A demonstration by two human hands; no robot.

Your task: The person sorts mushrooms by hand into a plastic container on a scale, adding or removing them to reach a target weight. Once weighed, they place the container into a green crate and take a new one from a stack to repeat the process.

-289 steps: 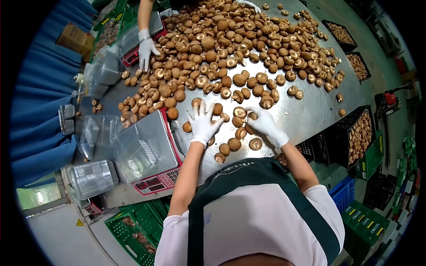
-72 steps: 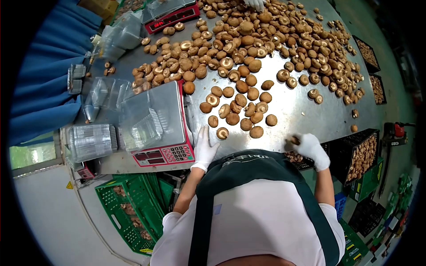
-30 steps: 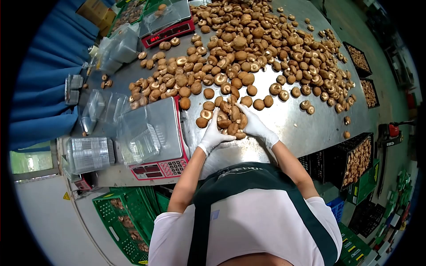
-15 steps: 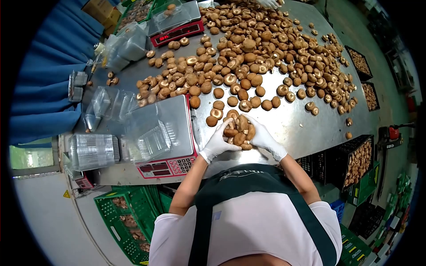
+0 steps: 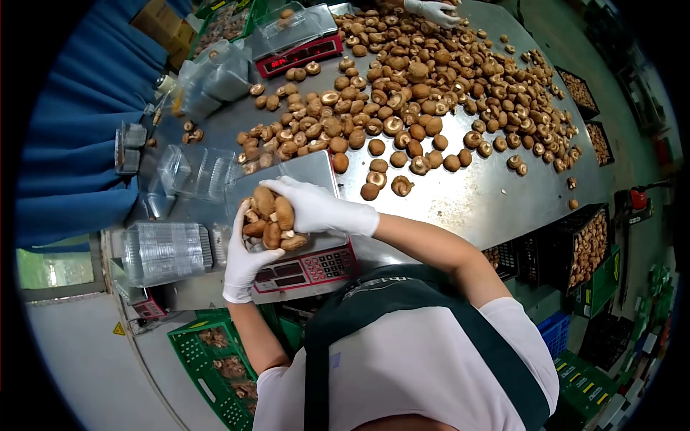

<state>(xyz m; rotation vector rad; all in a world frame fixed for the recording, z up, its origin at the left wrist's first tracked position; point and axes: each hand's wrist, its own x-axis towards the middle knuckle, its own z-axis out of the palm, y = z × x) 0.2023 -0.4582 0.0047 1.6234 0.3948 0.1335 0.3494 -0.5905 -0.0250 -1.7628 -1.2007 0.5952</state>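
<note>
Several brown shiitake mushrooms (image 5: 269, 215) are bunched between my two white-gloved hands, above the near scale. My left hand (image 5: 246, 260) cups the bunch from the left and below, thumb toward the right. Over its right side curves my right hand (image 5: 309, 206), fingers reaching to the top. Beneath them the near scale (image 5: 318, 169) shows part of its metal plate and its red front with a keypad (image 5: 327, 267). The clear tray seen on that plate earlier is hidden behind my hands and the mushrooms.
A large heap of shiitake mushrooms (image 5: 431, 79) covers the back of the metal table (image 5: 445, 205). Stacked clear trays (image 5: 167, 253) lie at left. Another scale (image 5: 298, 56) stands at the back, near a co-worker's gloved hand (image 5: 433, 11). Mushroom-filled crates (image 5: 591, 244) stand at right.
Both my hands have carried the bunch of mushrooms left, from the table's front to over the near scale. The co-worker's hand at the back shows more fully.
</note>
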